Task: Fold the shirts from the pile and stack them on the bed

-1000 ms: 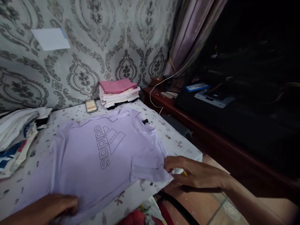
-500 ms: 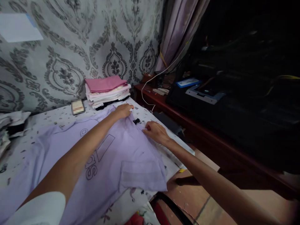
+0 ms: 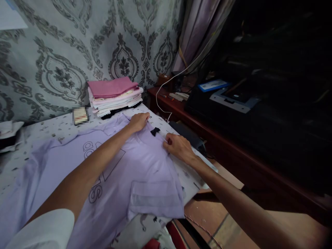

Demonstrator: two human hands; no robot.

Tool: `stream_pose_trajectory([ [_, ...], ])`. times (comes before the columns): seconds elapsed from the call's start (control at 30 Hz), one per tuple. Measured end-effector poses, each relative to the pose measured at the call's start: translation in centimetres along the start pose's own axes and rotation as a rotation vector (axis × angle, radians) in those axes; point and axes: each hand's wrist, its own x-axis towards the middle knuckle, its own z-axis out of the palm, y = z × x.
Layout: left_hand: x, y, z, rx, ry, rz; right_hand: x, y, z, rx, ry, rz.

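A lavender T-shirt with outlined lettering lies spread across the patterned white cloth on the table. Near its neckline, my left hand is closed on the fabric at the far side of the collar. My right hand pinches the collar's near side, close to the shoulder. Between the two hands a black neck label shows inside the collar. My left forearm crosses over the shirt's printed front and hides part of the letters.
A stack of folded clothes, pink on top, stands against the wallpapered wall. A small blurred square item lies beside it. More clothes lie at far left. A dark red wooden desk with a white cable borders the right.
Both hands have shifted slightly to the right and pulled the collar wider, so the neckline is tauter and the label shows more clearly. The camera view has also moved a little.
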Motion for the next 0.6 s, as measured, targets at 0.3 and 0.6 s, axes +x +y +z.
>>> stream_pose_trajectory([
  [0.3,-7.4,-2.6,-2.3,-0.086,0.143,0.025,1.7,-2.5,0.5,0.216,0.242,-0.408],
  [0.6,-19.9,-13.2,-8.3,0.217,0.094,-0.302,8.5,-13.2,4.1,0.056,-0.029,-0.602],
])
